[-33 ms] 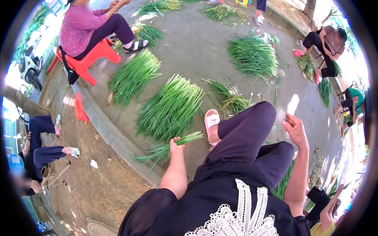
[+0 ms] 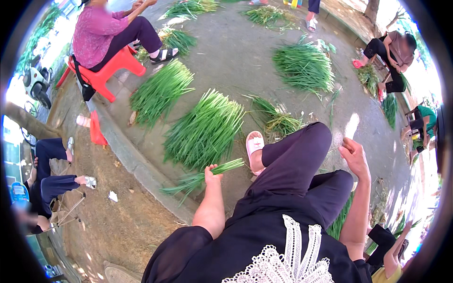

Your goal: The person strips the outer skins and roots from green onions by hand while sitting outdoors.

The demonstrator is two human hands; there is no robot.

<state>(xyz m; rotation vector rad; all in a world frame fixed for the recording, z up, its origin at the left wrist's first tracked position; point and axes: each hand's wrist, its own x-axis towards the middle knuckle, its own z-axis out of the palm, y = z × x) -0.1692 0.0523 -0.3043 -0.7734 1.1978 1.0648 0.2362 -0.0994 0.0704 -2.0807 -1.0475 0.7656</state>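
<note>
The left hand (image 2: 213, 174) gripped a small bunch of green stalks (image 2: 188, 183), just beside a large green pile (image 2: 205, 129) on the pavement (image 2: 226, 56). The right hand (image 2: 354, 156) was curled near the knees (image 2: 321, 136), contents indeterminable. No shift from the preceding picture was evident; the work had not visibly advanced.

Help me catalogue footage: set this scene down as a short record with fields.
Left grip: closed around a small bundle of green stalks
Right grip: loosely curled, nothing visibly held
Ahead: large heap of green stalks on grey pavement, beyond the left grip
Footwear: pink sandal right of the heap
Upper left: person seated on a red stool
</note>
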